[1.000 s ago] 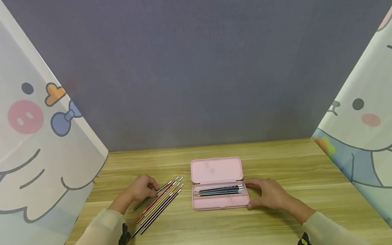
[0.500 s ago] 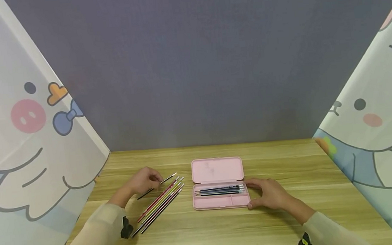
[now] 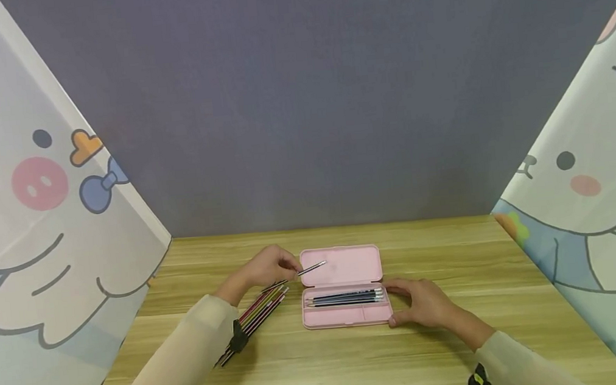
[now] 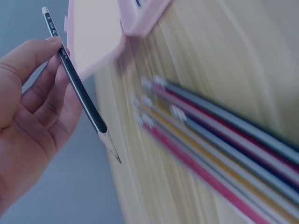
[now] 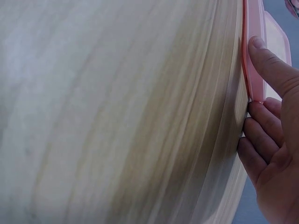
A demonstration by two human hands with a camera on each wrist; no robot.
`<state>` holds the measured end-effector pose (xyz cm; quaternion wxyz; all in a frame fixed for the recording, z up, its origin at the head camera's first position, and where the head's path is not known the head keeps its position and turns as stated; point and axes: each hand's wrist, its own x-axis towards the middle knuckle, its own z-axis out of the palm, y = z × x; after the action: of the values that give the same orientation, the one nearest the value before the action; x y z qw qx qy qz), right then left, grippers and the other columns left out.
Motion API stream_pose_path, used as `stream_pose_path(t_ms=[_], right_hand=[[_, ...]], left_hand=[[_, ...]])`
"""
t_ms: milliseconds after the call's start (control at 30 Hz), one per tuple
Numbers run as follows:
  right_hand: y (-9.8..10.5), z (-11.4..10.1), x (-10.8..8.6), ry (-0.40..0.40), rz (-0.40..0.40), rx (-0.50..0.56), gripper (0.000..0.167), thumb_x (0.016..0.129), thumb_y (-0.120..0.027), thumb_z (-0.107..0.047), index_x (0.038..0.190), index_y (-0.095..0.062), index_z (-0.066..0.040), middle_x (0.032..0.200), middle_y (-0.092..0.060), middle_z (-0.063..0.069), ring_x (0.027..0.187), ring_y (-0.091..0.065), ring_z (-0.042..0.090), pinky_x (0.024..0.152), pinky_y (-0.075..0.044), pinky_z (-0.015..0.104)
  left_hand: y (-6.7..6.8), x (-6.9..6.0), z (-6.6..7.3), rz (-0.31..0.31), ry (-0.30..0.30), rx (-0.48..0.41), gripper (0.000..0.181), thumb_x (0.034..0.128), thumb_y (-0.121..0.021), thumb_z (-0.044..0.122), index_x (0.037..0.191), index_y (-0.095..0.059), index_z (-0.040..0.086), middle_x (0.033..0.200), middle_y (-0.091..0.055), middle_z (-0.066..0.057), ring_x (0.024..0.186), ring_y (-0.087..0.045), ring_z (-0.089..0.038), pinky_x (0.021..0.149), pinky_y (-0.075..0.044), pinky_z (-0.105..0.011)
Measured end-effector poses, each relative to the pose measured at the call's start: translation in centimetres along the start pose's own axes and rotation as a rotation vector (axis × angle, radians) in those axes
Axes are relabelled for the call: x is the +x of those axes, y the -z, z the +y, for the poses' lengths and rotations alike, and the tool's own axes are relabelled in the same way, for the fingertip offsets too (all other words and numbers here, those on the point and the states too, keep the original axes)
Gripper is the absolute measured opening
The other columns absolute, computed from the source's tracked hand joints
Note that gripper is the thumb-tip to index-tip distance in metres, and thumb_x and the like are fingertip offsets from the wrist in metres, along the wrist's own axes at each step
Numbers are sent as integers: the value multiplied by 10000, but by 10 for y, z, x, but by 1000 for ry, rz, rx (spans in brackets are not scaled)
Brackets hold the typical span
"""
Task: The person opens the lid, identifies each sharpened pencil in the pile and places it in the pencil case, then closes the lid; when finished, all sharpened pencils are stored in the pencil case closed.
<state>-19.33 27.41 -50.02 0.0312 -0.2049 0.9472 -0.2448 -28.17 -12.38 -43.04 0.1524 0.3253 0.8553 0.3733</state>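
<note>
My left hand (image 3: pixel 273 265) pinches a black pencil (image 4: pixel 77 81) between thumb and fingers, its sharpened tip slanting down in the left wrist view. In the head view this pencil is above the table, its white end over the lid of a pink pencil case (image 3: pixel 332 318). The case lies with its lid (image 3: pixel 353 264) folded back, and several dark pencils (image 3: pixel 345 299) lie in its rear compartment. At the case's right end, my right hand (image 3: pixel 422 305) holds it, the thumb (image 5: pixel 268 60) against the front side and fingers at the end.
Several red, yellow and dark pencils (image 4: pixel 201 144) lie in a slanted bundle left of the case, partly under my left forearm. A grey panel (image 3: pixel 322 105) stands behind the wooden table (image 3: pixel 356 365), with cartoon-printed panels (image 3: pixel 32 241) at the sides.
My left hand has lifted the black pencil from beside the bundle and carried it right, to the case's lid. My right hand stays at the case's end.
</note>
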Motion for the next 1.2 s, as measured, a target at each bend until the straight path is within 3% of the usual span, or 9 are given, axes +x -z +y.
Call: stream_pose_path(t_ms=[133,300,467,600,733,867,1200], right_hand=[[0,0,0,7,5,-3,874,655,-881,-622,1396,-634,-228,1323,-703,-7,1236,-651,326,997,-519,539],[-1,1,0,11,9,-2,872,655,-882,-622,1395,-635,-231,1340,-694,0,1231,-654,323,999,-518,538],[-1,1,0,11,7,-1,876,659,-875,-632,1396,-635,-224,1342,-693,12,1226,-656,326,995,-521,541],[0,0,0,12,12,-2,865,665,-878,-623,1392,-639,-221,1335,-698,17,1215,-662,320,984,-527,538],[0,0,0,15,24,-5,848,666,-879,-623,1372,-651,-213,1303,-716,13,1198,-671,309,972,-533,531],[-1,1,0,18,25,-14,861,669,-872,-633,1384,-644,-212,1315,-709,6,1196,-670,296,973,-532,520],[0,1,-2,27,30,-9,860,672,-867,-635,1383,-646,-203,1311,-712,12,1191,-674,301,962,-536,525]], left_hand=[[-15,22,11,-38,-39,-4,129,907,-725,34,1009,-803,27,914,-771,-40,760,-622,-26,717,-539,-220],[-35,43,25,-74,-40,-10,123,894,-745,25,1001,-803,23,904,-770,-39,769,-639,-21,719,-549,-217],[-54,60,37,-107,-21,25,120,888,-749,30,988,-808,62,896,-757,-12,773,-623,-38,703,-532,-225],[-67,70,44,-133,-41,4,134,886,-737,5,994,-803,49,902,-757,-22,777,-630,-48,709,-538,-230],[-80,76,48,-174,-41,-2,130,869,-754,7,986,-798,41,880,-755,-24,758,-625,-29,702,-535,-211],[-89,77,49,-210,-4,28,111,870,-768,12,971,-797,47,855,-755,2,739,-624,-12,687,-526,-195],[-97,75,46,-214,3,98,99,848,-773,-24,907,-794,52,815,-751,35,734,-626,-1,698,-524,-178]])
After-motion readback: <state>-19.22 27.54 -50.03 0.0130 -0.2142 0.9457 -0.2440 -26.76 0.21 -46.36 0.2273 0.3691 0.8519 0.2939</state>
